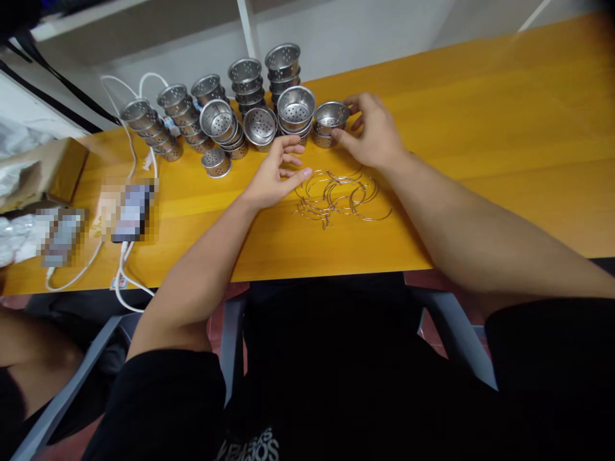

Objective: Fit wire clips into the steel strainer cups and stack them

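Roomy tabletop (485, 128) stretches rightward past right fingers (355, 101), half-open against the cup stack (329, 118); left fingers (291, 139) spread, empty.

the tabletop (500, 128) is orange-yellow with faint streaks of grain, and the cups (296, 109) are silver-grey, patterned with dark dots where they are pierced, while the wire rings (375, 219) have a coppery tint. white cables (154, 75), a brown box (72, 168) and a pale grey wall (346, 41) add plainer tones. below, the shirt (346, 384) is black with whitish lettering, the chair arms (232, 346) are blue-grey, and the floor (435, 334) is dull red.
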Tool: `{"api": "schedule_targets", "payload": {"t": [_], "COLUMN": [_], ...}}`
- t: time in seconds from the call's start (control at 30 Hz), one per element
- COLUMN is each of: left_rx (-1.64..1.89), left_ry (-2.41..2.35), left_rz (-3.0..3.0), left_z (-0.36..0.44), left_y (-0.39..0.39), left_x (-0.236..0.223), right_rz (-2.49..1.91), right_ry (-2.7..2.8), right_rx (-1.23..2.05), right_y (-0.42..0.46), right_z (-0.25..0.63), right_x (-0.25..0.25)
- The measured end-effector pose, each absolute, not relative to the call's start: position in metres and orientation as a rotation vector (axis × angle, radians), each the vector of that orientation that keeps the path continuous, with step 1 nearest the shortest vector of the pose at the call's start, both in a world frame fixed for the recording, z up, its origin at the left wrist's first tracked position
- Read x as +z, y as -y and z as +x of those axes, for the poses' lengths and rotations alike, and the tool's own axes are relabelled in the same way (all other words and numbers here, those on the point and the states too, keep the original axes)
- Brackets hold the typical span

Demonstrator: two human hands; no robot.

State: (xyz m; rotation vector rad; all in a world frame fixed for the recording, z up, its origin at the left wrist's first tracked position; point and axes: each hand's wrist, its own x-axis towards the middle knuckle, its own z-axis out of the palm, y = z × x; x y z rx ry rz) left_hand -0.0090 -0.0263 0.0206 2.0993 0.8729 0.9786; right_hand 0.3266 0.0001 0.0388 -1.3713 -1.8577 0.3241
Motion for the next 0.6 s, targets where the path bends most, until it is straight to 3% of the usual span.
{"api": "schedule_targets", "payload": {"t": [0.5,0.6], "left_rx": [0.952,1.074], "left_ry": [-0.876,-0.845], "left_rz": [2.223,2.253], "left_z": [-0.008,-0.019], "left_y": [0.061,0.059], "left_x": [0.073,0.084], "right_rz": [-1.330,-1.296], "right_ry": [1.799,1.807], "right_rx": [0.587,0.626], "right_y": [-0.006,-0.008], "right_z": [0.327,0.330], "right_x": [0.020,0.017]}}
